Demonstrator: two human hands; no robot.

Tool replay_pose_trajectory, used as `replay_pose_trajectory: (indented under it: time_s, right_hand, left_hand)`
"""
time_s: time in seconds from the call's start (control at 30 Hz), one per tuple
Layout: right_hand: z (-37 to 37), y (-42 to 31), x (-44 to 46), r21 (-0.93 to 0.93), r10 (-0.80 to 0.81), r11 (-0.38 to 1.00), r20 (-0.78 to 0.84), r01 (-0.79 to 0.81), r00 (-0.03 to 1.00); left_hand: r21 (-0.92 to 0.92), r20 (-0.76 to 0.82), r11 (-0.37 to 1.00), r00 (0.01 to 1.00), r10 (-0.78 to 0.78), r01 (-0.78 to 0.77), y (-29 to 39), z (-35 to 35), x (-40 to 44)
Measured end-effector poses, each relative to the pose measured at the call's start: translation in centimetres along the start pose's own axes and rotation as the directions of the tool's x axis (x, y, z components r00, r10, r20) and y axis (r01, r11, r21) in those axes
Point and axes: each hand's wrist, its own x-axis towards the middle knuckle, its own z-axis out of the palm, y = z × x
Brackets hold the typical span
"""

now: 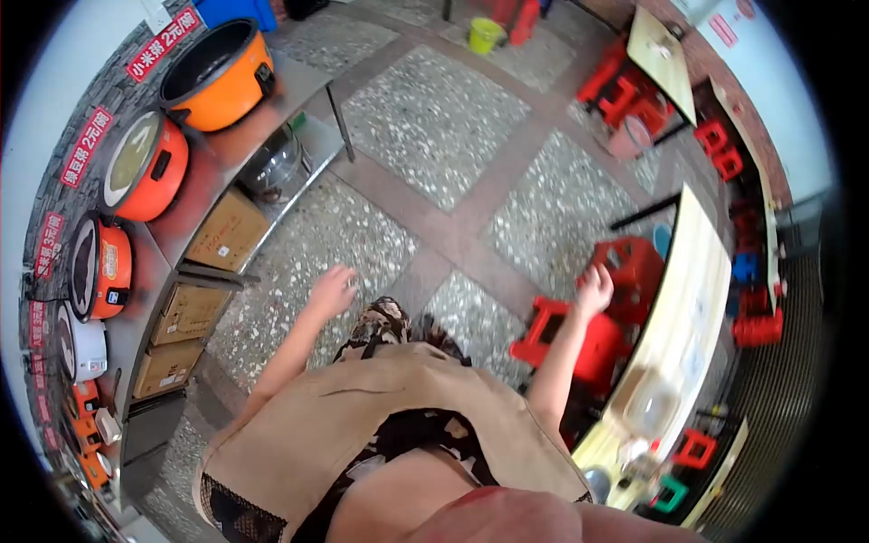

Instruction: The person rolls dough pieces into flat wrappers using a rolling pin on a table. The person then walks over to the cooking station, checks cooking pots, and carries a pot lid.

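My left hand (333,290) hangs in the air over the speckled floor, fingers loosely bent and slightly apart, with nothing in it. It is nearest to the steel shelf table on the left but does not touch it. My right hand (595,290) is also raised and holds nothing that I can see; its fingers are relaxed and a little blurred. Beneath and beside it are red plastic stools (579,339), next to a light wooden table (692,299). Whether it touches a stool is not clear, but it appears above them.
Orange cookers (226,86) and a white cooker (84,342) line the steel table (294,81). Cardboard boxes (226,231) and a steel bowl (279,167) sit below. Ahead are a yellow-green bucket (486,36), a pink bin (630,138) and another table (661,59). A clear container (652,403) rests on the right table.
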Motion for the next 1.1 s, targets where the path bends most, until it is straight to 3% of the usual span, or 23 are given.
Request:
replay_pose_trajectory:
  time_s: [0.1, 0.13, 0.2, 0.23, 0.27, 0.3, 0.33, 0.37, 0.43, 0.5, 0.57, 0.6, 0.63, 0.7, 0.73, 0.83, 0.87, 0.9, 0.97, 1.0, 1.03, 1.07, 1.1]
  right_hand:
    - [23.1, -7.2, 2.8, 0.095, -0.148, 0.988, 0.348, 0.122, 0.926]
    - [28.2, -8.3, 4.6, 0.106, -0.155, 0.987, 0.377, 0.124, 0.913]
    - [37.4, -8.5, 6.5, 0.163, -0.205, 0.977, 0.565, 0.136, 0.799]
    - [40.3, -7.5, 8.2, 0.087, -0.278, 0.956, 0.578, 0.281, 0.767]
    - [43.3, -4.1, 11.1, 0.055, -0.214, 0.973, 0.573, 0.224, 0.791]
    - [45.3, -1.9, 13.2, 0.054, -0.061, 0.998, 0.559, 0.037, 0.827]
    - [46.8, -3.0, 13.3, -0.027, 0.114, 0.993, 0.480, -0.115, 0.870]
    - [48.1, -1.5, 15.5, 0.047, 0.271, 0.947, 0.408, -0.317, 0.872]
    - [48.7, 3.7, 23.4, 0.115, 0.496, 0.793, 0.447, -0.598, 0.744]
    - [51.6, 2.5, 27.3, 0.044, 0.586, 0.794, 0.211, -0.606, 0.783]
    - [58.0, 0.4, 30.7, 0.023, 0.548, 0.830, 0.163, -0.558, 0.821]
    - [60.5, 1.6, 34.4, 0.061, 0.518, 0.830, 0.287, -0.554, 0.806]
    - [66.2, 1.0, 36.2, 0.171, 0.621, 0.742, 0.191, -0.649, 0.760]
    - [75.2, 13.7, 50.4, 0.219, 0.536, 0.726, 0.415, -0.652, 0.735]
    - [84.1, 12.3, 48.7, 0.121, 0.556, 0.748, 0.422, -0.652, 0.716]
    - [113.6, 9.0, 41.7, -0.124, 0.539, 0.745, 0.691, -0.655, 0.482]
    - [122.5, 6.5, 38.2, -0.181, 0.511, 0.711, 0.797, -0.680, 0.322]
    - [130.7, 3.1, 34.9, -0.319, 0.502, 0.551, 0.865, -0.771, 0.001]
    - [146.5, 0.4, 28.0, -0.332, 0.344, 0.659, 0.931, -0.675, -0.122]
    - [154.7, 1.3, 26.4, -0.424, -0.007, 0.642, 0.831, -0.639, -0.557]
    - [156.1, -6.0, 17.4, -0.337, 0.361, 0.813, 0.932, -0.475, -0.043]
    - [162.0, -4.7, 15.5, -0.327, 0.248, 0.790, 0.944, -0.518, -0.218]
    - [165.4, -5.7, 12.2, -0.344, 0.241, 0.791, 0.935, -0.506, -0.260]
  left_hand:
    - [-0.006, -0.168, 0.954, 0.940, -0.296, 0.299, -7.0, -2.7, 1.5]
    - [-0.017, -0.190, 0.947, 0.929, -0.317, 0.320, -8.3, -3.6, 4.1]
    - [-0.044, -0.165, 0.771, 0.756, -0.633, 0.635, -10.4, -5.5, 7.2]
    - [-0.068, -0.186, 0.745, 0.725, -0.663, 0.664, -12.3, -5.1, 9.9]
    - [-0.052, -0.254, 0.770, 0.738, -0.626, 0.635, -15.3, -3.9, 14.8]
    - [-0.031, -0.298, 0.789, 0.748, -0.594, 0.614, -16.9, -3.1, 18.4]
    - [-0.100, -0.261, 0.803, 0.763, -0.592, 0.588, -15.5, -4.6, 23.0]
    - [-0.170, -0.232, 0.814, 0.780, -0.581, 0.556, -13.6, -7.3, 30.0]
    - [-0.183, -0.367, 0.943, 0.870, -0.328, 0.278, -12.2, -10.0, 42.3]
    - [-0.179, -0.300, 0.971, 0.931, -0.207, 0.158, -10.2, -15.4, 53.8]
    - [-0.158, -0.334, 0.987, 0.941, -0.060, 0.007, -10.7, -20.5, 63.5]
    - [-0.079, -0.417, 0.993, 0.908, 0.048, -0.088, -12.5, -21.8, 67.8]
    - [-0.080, -0.388, 0.996, 0.922, 0.011, -0.045, -14.4, -23.6, 71.6]
    - [-0.103, -0.418, 0.991, 0.900, -0.122, 0.087, -18.9, -26.9, 76.9]
    - [-0.177, -0.474, 0.971, 0.851, -0.227, 0.161, -21.0, -27.7, 78.2]
    - [-0.337, -0.514, 0.862, 0.693, -0.505, 0.378, -26.0, -29.1, 79.9]
    - [-0.398, -0.498, 0.806, 0.634, -0.591, 0.439, -27.0, -29.7, 79.7]
    - [-0.463, -0.477, 0.744, 0.571, -0.668, 0.482, -27.7, -29.7, 79.8]
    - [-0.416, -0.498, 0.731, 0.537, -0.681, 0.542, -31.8, -28.9, 79.6]
    - [-0.477, -0.405, 0.615, 0.464, -0.788, 0.628, -32.1, -31.2, 79.5]
    - [-0.520, -0.299, 0.496, 0.396, -0.868, 0.695, -32.8, -33.4, 79.7]
    - [-0.496, -0.363, 0.475, 0.324, -0.874, 0.727, -34.8, -33.8, 80.3]
    - [-0.464, -0.427, 0.474, 0.280, -0.860, 0.748, -37.5, -34.2, 81.2]
